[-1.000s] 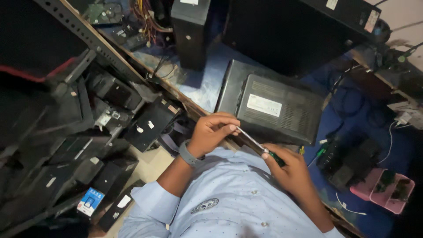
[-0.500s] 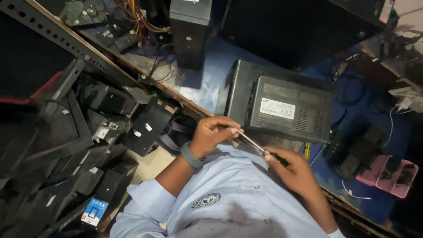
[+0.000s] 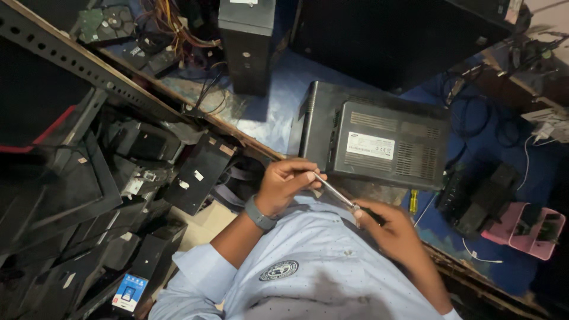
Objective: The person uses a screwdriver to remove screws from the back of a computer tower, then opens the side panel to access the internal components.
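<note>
My right hand (image 3: 394,234) grips the dark handle of a screwdriver (image 3: 335,193), whose metal shaft slants up and left. The fingers of my left hand (image 3: 287,184) pinch the shaft's tip; a grey band sits on that wrist. Both hands hover over my light blue shirt, just in front of a black monitor (image 3: 373,139) lying face down on the blue table (image 3: 278,101), its back panel with a white label facing up.
A black tower case (image 3: 246,41) and a large dark unit (image 3: 403,35) stand behind the monitor. A yellow-handled screwdriver (image 3: 414,201) lies by the table's edge. Black parts (image 3: 195,172) pile on the floor at left. Pink holder (image 3: 524,228) and cables lie at right.
The view has shifted, so the monitor sits more to the right and lower. My hands keep the same hold on the screwdriver, with the left fingers staying at its tip.
</note>
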